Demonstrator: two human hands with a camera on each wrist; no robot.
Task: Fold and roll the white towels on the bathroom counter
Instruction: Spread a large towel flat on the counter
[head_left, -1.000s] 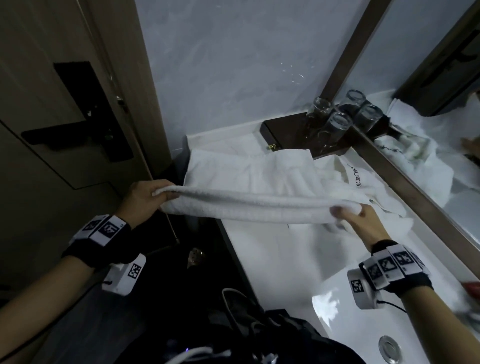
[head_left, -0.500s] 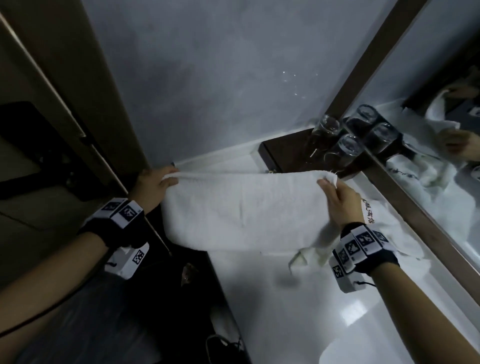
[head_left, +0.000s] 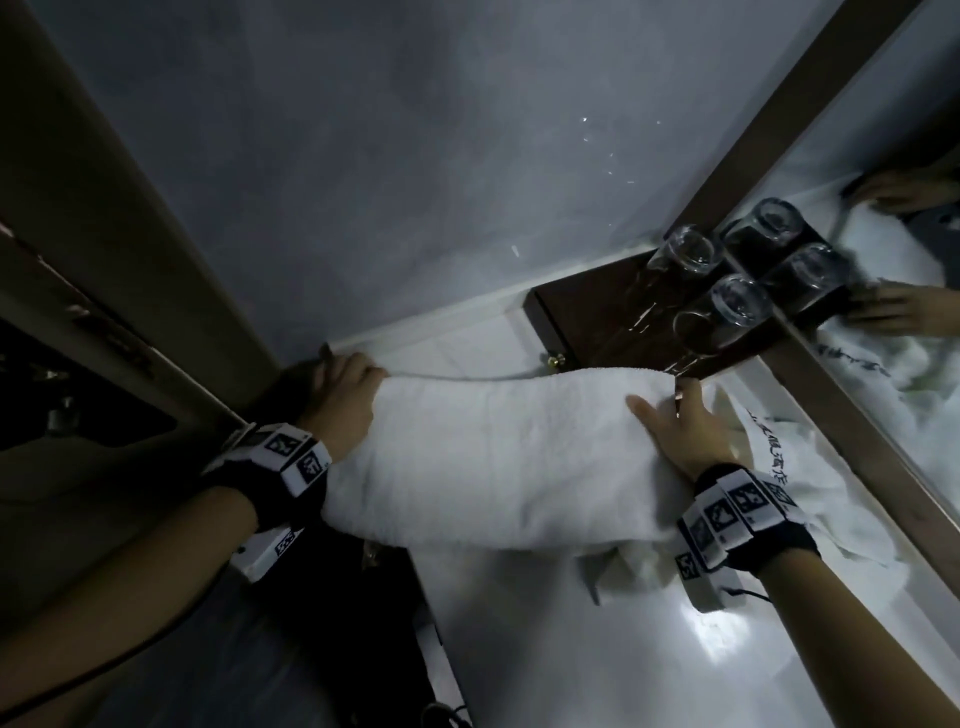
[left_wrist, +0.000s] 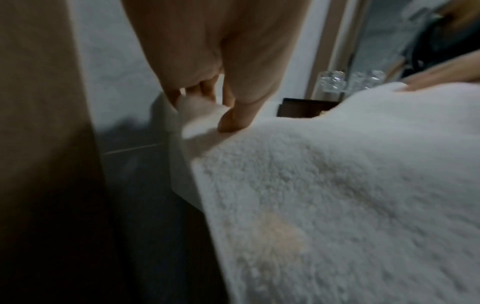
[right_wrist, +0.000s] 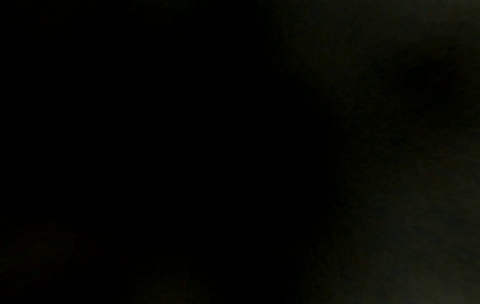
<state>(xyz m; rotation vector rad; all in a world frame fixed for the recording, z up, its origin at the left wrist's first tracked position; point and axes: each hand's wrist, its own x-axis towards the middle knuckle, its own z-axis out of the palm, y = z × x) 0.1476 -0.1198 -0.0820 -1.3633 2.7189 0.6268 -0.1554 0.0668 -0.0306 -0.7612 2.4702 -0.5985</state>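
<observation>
A folded white towel (head_left: 498, 457) lies across the left end of the counter (head_left: 571, 649), its left part hanging past the counter's edge. My left hand (head_left: 345, 395) pinches its far left corner; the left wrist view shows the thumb and fingers of that left hand (left_wrist: 221, 115) closed on the towel (left_wrist: 337, 195). My right hand (head_left: 675, 415) rests on the towel's right end, thumb spread on top and fingers hooked over the far right corner. A second white towel (head_left: 810, 483) with dark lettering lies crumpled under and beside it. The right wrist view is black.
A dark wooden tray (head_left: 587, 322) with two upturned glasses (head_left: 691, 254) stands in the far corner, just behind the towel. The mirror (head_left: 893, 291) runs along the right side. A wall is ahead, and a door and its frame (head_left: 130, 260) are on the left.
Both hands carried the towel's held edge away from me and lowered it, so the towel now lies doubled on the counter. The right wrist has come down onto the towel.
</observation>
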